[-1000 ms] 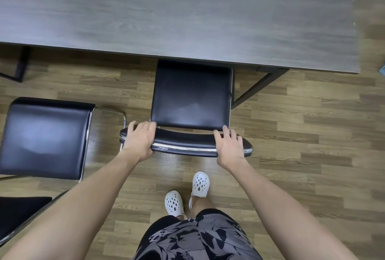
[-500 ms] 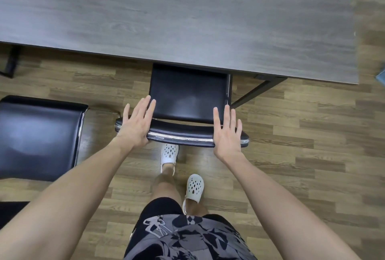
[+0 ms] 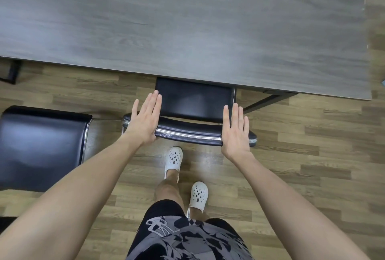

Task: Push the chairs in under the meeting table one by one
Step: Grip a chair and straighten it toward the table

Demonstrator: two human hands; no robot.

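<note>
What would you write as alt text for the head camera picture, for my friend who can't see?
From above, a left hand and right hand press flat on the backrest of a black chair half under a grey table. A second chair stands out at the left.

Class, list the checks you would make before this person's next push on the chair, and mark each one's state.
1. Left hand flat on the backrest: ok.
2. Right hand flat on the backrest: ok.
3. Seat fully under the table: not ok, part shows.
4. Table leg apart from the seat: cannot tell.
5. Neighbouring chair apart from this one: ok.
</note>
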